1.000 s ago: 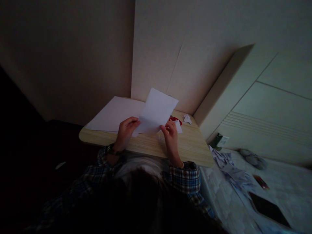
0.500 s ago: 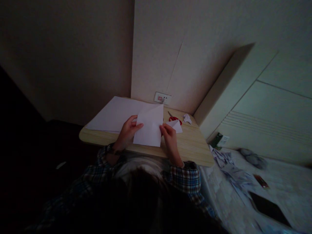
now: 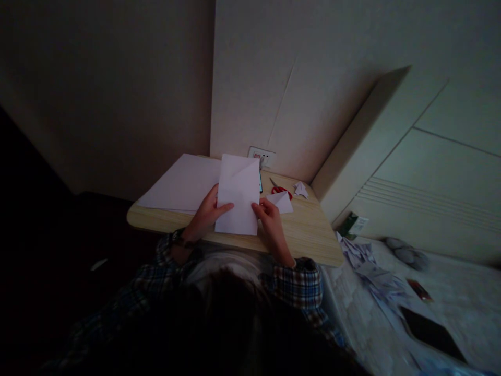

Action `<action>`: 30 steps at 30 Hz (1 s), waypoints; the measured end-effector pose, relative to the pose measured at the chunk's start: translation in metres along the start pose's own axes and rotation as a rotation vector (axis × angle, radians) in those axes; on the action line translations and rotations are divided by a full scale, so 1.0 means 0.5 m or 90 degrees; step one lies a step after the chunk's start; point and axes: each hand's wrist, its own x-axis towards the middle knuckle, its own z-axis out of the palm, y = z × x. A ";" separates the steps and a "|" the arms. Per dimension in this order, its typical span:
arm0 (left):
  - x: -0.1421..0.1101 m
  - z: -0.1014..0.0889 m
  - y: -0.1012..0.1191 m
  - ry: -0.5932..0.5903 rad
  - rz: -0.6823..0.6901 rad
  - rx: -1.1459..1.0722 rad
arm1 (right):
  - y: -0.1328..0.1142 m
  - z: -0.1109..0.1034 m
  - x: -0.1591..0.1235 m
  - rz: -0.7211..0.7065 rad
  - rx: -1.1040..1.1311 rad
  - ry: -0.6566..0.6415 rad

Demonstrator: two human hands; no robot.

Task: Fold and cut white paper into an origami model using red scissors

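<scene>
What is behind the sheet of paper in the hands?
Behind the sheet, the larger white paper, a bluish screen and the wall socket show partly. Their covered parts, and anything else directly behind it, cannot be seen.

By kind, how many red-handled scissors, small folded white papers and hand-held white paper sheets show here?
Red-handled scissors: 1
Small folded white papers on the pale wooden table: 2
Creased white paper sheet held in both hands: 1
Total: 4

1. Bare wood is leaving passage across the surface (image 3: 313,245) at its near right corner.
2. Scissors (image 3: 281,190) and a small folded paper (image 3: 300,190) are crowding the far right corner.
3. Large sheets (image 3: 183,183) are blocking the left edge, the held sheet (image 3: 240,190) the middle.
</scene>
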 end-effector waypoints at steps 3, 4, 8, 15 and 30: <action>0.000 0.000 0.001 0.023 0.007 0.008 | 0.009 0.000 0.000 0.014 0.019 -0.030; -0.001 0.000 0.002 0.042 0.015 0.005 | 0.013 0.000 0.001 0.020 0.018 -0.041; -0.003 -0.002 0.006 0.084 0.017 -0.026 | 0.017 0.002 -0.001 0.038 -0.010 -0.076; -0.007 -0.003 0.008 -0.022 -0.069 0.020 | -0.003 0.004 -0.002 0.014 -0.009 -0.014; -0.007 -0.009 -0.001 -0.162 -0.145 0.096 | 0.004 -0.013 0.005 -0.095 -0.009 0.145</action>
